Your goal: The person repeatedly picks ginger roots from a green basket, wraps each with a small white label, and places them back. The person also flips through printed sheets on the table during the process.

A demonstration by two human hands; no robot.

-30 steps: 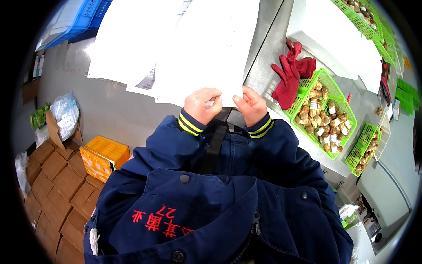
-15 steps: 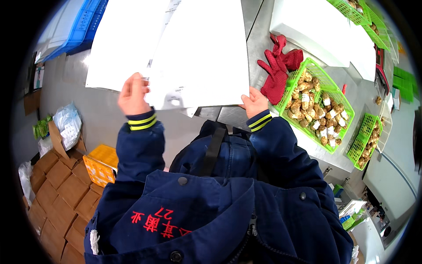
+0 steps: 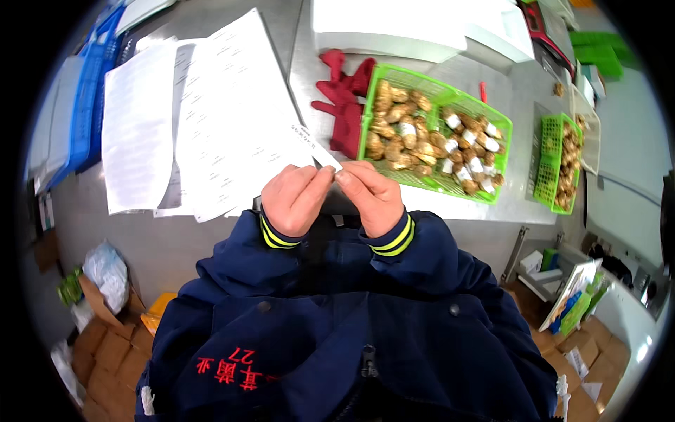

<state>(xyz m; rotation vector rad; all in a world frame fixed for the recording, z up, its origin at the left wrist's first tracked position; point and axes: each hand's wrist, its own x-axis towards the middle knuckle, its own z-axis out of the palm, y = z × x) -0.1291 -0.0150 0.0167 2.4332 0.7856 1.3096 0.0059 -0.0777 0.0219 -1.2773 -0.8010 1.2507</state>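
Sheets lowered since last check | my left hand and right hand now pinch one small label (mid-frame) | green basket untouched.

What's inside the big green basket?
The basket is full of brownish lumpy roots, several wrapped with white labels. Only the top layer shows; whatever is underneath, and the basket's bottom, is covered.

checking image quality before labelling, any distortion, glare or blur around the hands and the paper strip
Head view: strong fisheye, table edge bends, black rim in corners; left hand, right hand and white strip are sharp; lighting even, mild sheen on the metal, sheets bright, print unreadable.
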